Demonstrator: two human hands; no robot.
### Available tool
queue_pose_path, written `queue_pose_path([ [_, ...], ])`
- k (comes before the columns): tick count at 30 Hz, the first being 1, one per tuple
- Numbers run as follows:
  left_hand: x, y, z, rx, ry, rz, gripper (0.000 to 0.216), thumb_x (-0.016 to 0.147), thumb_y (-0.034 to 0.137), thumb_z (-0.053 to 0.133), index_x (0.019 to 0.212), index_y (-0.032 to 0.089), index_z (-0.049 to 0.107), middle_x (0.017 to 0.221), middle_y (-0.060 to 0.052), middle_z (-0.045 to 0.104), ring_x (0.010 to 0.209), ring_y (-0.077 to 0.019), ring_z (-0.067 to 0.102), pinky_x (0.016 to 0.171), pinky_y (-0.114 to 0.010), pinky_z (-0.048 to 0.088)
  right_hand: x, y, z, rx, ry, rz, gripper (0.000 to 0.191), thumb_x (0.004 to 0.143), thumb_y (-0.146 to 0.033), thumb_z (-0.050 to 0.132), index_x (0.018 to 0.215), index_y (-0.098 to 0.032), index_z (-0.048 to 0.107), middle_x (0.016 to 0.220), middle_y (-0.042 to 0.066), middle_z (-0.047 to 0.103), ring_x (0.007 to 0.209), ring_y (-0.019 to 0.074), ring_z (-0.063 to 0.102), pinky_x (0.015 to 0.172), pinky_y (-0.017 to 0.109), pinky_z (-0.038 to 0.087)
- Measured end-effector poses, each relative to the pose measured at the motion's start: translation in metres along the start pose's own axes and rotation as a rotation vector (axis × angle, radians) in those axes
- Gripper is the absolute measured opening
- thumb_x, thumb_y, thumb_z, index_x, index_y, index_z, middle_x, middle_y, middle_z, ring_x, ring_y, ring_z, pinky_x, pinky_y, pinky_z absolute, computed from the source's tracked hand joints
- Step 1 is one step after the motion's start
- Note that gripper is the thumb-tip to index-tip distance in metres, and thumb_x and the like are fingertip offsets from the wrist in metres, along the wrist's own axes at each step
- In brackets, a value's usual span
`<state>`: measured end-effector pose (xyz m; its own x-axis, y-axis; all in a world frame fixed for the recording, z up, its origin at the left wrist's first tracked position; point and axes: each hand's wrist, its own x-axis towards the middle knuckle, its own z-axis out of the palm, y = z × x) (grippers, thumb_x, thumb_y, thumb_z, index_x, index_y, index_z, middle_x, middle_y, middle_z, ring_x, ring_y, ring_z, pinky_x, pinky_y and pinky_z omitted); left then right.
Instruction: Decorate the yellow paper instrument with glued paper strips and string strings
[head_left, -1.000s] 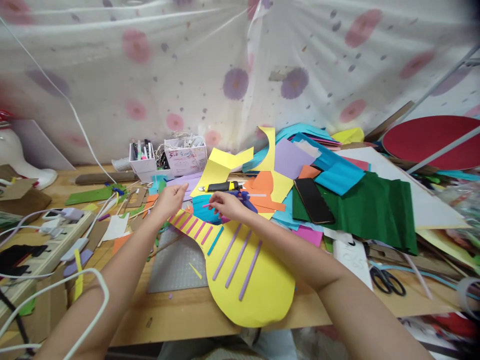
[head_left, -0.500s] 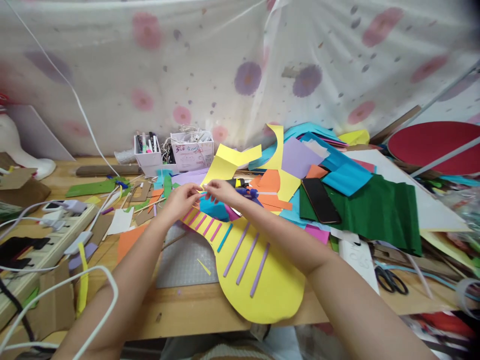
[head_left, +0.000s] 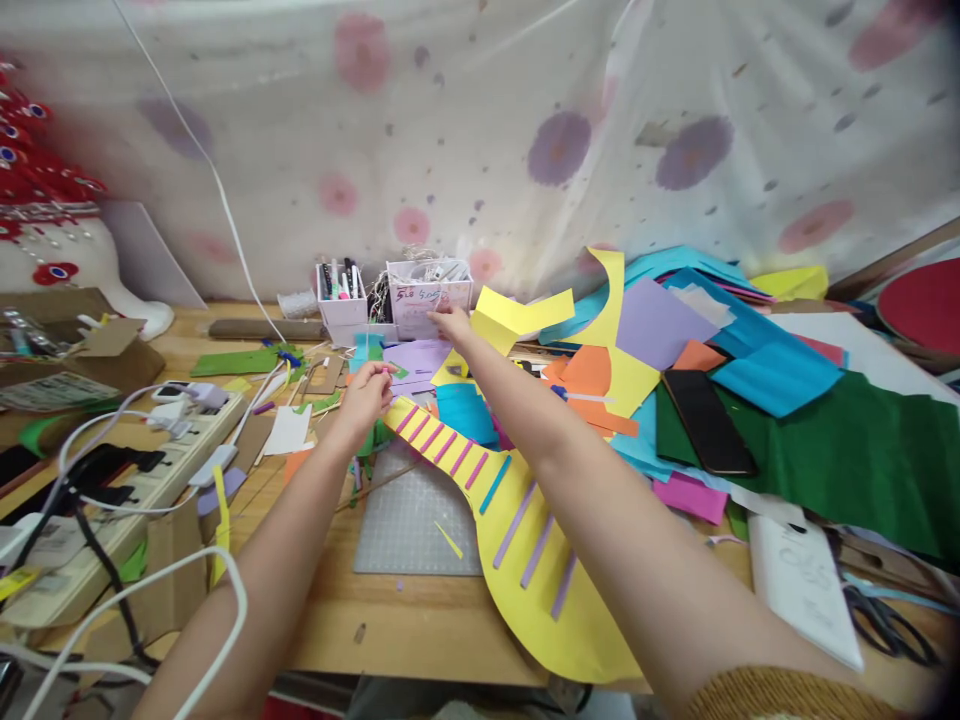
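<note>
A yellow, guitar-like cutout [head_left: 525,620] lies on the table, its narrow neck pointing away and left. Pink strips [head_left: 452,457], a blue strip [head_left: 495,484] and purple strips [head_left: 514,525] cross it. Just beyond the neck's tip, my left hand [head_left: 366,398] pinches a small pink piece [head_left: 387,370]. My right hand [head_left: 453,325] is raised in front of a white box [head_left: 429,310]. Its fingers look slightly apart and nothing shows in them, though they are partly hidden. A grey cutting mat [head_left: 409,520] lies partly under the cutout.
A pen holder [head_left: 343,300] stands at the back. Coloured paper sheets [head_left: 652,320], a phone [head_left: 709,422] and scissors [head_left: 889,625] lie to the right. On the left are a power strip [head_left: 187,450], white cables [head_left: 232,580] and paper scraps [head_left: 289,432].
My hands were together above the neck's end and are now apart. The right went up and away toward the white box; the left stays near the neck's tip. The view has shifted left.
</note>
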<state>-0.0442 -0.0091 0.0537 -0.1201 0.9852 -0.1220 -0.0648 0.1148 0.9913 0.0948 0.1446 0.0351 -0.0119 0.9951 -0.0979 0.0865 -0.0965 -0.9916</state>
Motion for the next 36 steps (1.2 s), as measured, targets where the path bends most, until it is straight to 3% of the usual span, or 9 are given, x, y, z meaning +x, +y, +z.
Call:
queue_pose_path([
  [3, -0.001, 0.001, 0.000, 0.016, 0.026, -0.009, 0.008, 0.071, 0.023, 0.052, 0.075, 0.019, 0.046, 0.052, 0.008, 0.031, 0.035, -0.0037, 0.023, 0.034, -0.016, 0.014, -0.006, -0.002, 0.008, -0.019, -0.119, -0.029, 0.010, 0.079, -0.019, 0.057, 0.071, -0.014, 0.053, 0.051, -0.007, 0.040, 0.044, 0.0041, 0.036, 0.044, 0.015, 0.033],
  [7, -0.002, 0.000, 0.003, 0.008, 0.072, -0.052, 0.009, 0.073, 0.021, 0.053, 0.069, 0.018, 0.046, 0.047, 0.009, 0.025, 0.035, -0.0040, 0.022, 0.035, -0.016, 0.017, -0.024, -0.009, 0.000, -0.006, -0.240, -0.059, 0.013, 0.081, -0.018, 0.052, 0.069, -0.014, 0.056, 0.048, -0.008, 0.037, 0.043, 0.0044, 0.036, 0.044, 0.016, 0.032],
  [12, -0.010, -0.002, 0.020, -0.099, -0.079, -0.069, 0.017, 0.078, 0.029, 0.059, 0.072, 0.014, 0.054, 0.046, 0.010, 0.021, 0.036, -0.0030, 0.020, 0.035, -0.014, 0.016, -0.072, -0.013, -0.032, 0.033, -0.478, -0.110, 0.015, 0.074, -0.028, 0.060, 0.072, -0.013, 0.059, 0.052, -0.006, 0.045, 0.044, 0.0040, 0.038, 0.045, 0.017, 0.032],
  [15, -0.014, -0.001, 0.037, -0.202, -0.216, -0.098, 0.027, 0.076, 0.037, 0.064, 0.084, 0.012, 0.059, 0.047, 0.011, 0.018, 0.035, -0.0018, 0.015, 0.034, -0.014, 0.010, -0.111, -0.013, -0.051, -0.158, -0.631, -0.158, 0.021, 0.070, -0.033, 0.062, 0.069, -0.013, 0.060, 0.053, -0.004, 0.048, 0.047, 0.0055, 0.041, 0.047, 0.019, 0.033],
  [19, -0.014, 0.010, 0.050, -0.355, -0.294, -0.186, 0.021, 0.086, 0.029, 0.054, 0.075, 0.011, 0.055, 0.044, 0.011, 0.019, 0.032, -0.0010, 0.014, 0.032, -0.012, 0.009, -0.155, -0.006, -0.073, -0.600, -0.792, -0.199, 0.019, 0.071, -0.031, 0.060, 0.066, -0.013, 0.063, 0.053, -0.004, 0.050, 0.050, 0.0072, 0.042, 0.051, 0.021, 0.031],
  [23, -0.005, 0.033, 0.031, -0.609, -0.229, -0.186, 0.035, 0.096, 0.023, 0.032, 0.065, 0.014, 0.045, 0.040, 0.009, 0.019, 0.031, -0.0022, 0.014, 0.030, -0.012, 0.009, -0.184, -0.001, -0.100, -0.977, -0.778, -0.321, 0.015, 0.074, -0.025, 0.058, 0.066, -0.015, 0.066, 0.061, -0.001, 0.057, 0.057, 0.0088, 0.045, 0.054, 0.023, 0.028],
  [29, -0.010, 0.063, -0.016, -0.679, -0.156, 0.003, 0.038, 0.096, 0.023, 0.030, 0.062, 0.016, 0.046, 0.038, 0.006, 0.023, 0.031, -0.0028, 0.017, 0.028, -0.015, 0.011, -0.209, 0.004, -0.150, -0.790, -0.483, -0.290, 0.027, 0.082, -0.036, 0.050, 0.075, -0.015, 0.066, 0.067, 0.001, 0.059, 0.060, 0.0101, 0.049, 0.056, 0.023, 0.031],
  [32, -0.027, 0.063, -0.010, -0.615, -0.166, 0.039, 0.038, 0.095, 0.025, 0.033, 0.060, 0.017, 0.048, 0.038, 0.005, 0.025, 0.031, -0.0038, 0.015, 0.028, -0.017, 0.009, -0.213, 0.010, -0.165, -0.759, -0.398, -0.194, 0.032, 0.083, -0.042, 0.047, 0.080, -0.016, 0.066, 0.067, 0.001, 0.059, 0.060, 0.0110, 0.050, 0.056, 0.023, 0.033],
  [36, -0.048, 0.042, 0.026, -0.539, -0.198, -0.061, 0.030, 0.084, 0.013, 0.044, 0.055, 0.015, 0.045, 0.039, 0.006, 0.021, 0.032, -0.0030, 0.014, 0.030, -0.016, 0.006, -0.217, 0.016, -0.161, -0.952, -0.504, -0.149, 0.024, 0.077, -0.034, 0.058, 0.092, -0.018, 0.068, 0.085, 0.005, 0.063, 0.072, 0.0150, 0.055, 0.062, 0.025, 0.037],
])
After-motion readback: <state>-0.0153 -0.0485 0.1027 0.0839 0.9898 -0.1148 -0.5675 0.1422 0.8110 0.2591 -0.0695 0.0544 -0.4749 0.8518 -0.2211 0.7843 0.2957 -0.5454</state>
